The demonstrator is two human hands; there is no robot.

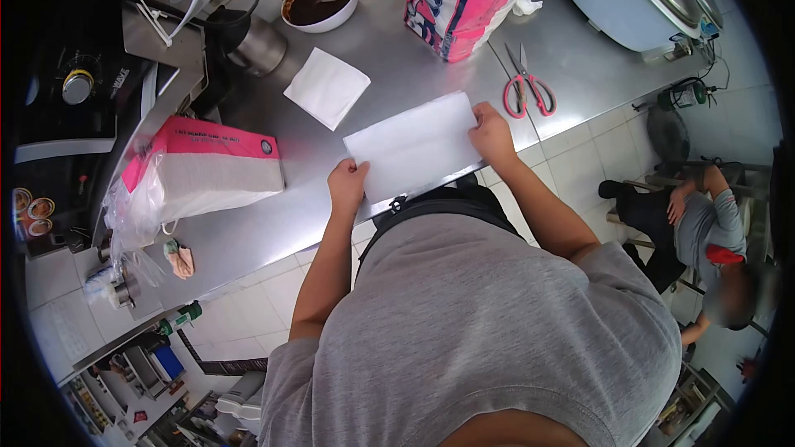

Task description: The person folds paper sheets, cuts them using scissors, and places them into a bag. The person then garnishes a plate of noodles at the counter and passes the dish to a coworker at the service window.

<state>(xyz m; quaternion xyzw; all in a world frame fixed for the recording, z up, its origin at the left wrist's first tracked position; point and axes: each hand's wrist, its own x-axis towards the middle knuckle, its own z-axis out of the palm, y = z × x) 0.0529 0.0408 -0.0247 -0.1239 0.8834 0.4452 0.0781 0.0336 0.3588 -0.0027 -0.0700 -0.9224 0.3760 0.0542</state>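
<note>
Head view: on my feed, both hands pinch a white sheet (418, 145), centre frame, by the near edge of the desk (393, 66). Left hand (348, 185) closed on its left edge, right hand (490, 134) on its right edge; I'd guess gripped at opposite sides to keep it flat. Folded white napkin (327, 88) lies apart, upper left of centre. Pink pack (222, 178), left of frame, torn open, likely left there for easy reach. Scissors (523, 78), upper right, handles toward the person, probably for a quick grab.

Unclear: fingertips under the sheet hidden; layer count, can't tell. Bowl (331, 26) at top holds something dark, can't identify it. Pink bag (455, 8) cut off by the top edge. Seated person (704, 223), far right, head blurred.
</note>
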